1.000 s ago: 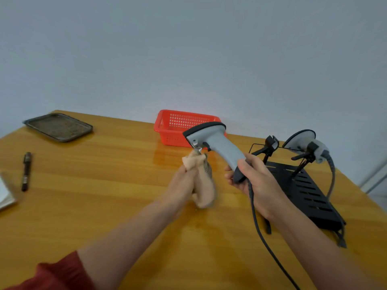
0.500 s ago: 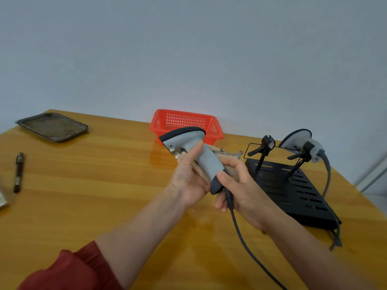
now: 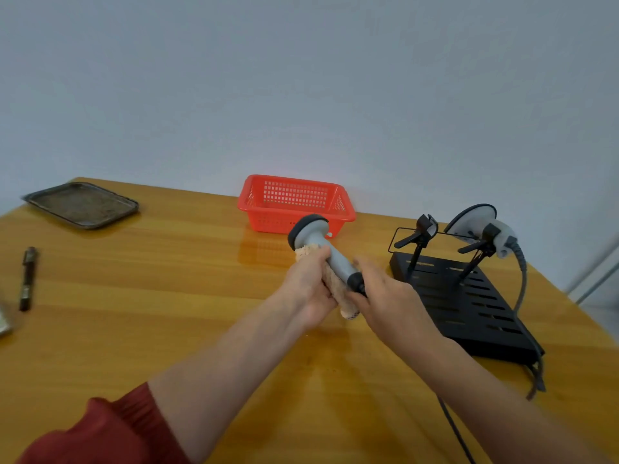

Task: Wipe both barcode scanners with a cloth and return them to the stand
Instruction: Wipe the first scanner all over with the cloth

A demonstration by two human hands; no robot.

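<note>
A grey barcode scanner with a black-rimmed head is held above the table, head pointing away from me. My left hand grips a beige cloth wrapped against the scanner's handle. My right hand grips the dark base of the handle, where its cable leaves. A second grey scanner sits in the right clip of the black stand. The stand's left clip holds nothing.
A red plastic basket stands by the wall behind the scanner. At the far left lie a metal tray and a dark pen. The scanners' cables trail over the stand's right side and towards me.
The held scanner has turned so its head points away from me. My left hand with the cloth has slid along the handle, and my right hand has shifted to the handle's base.
</note>
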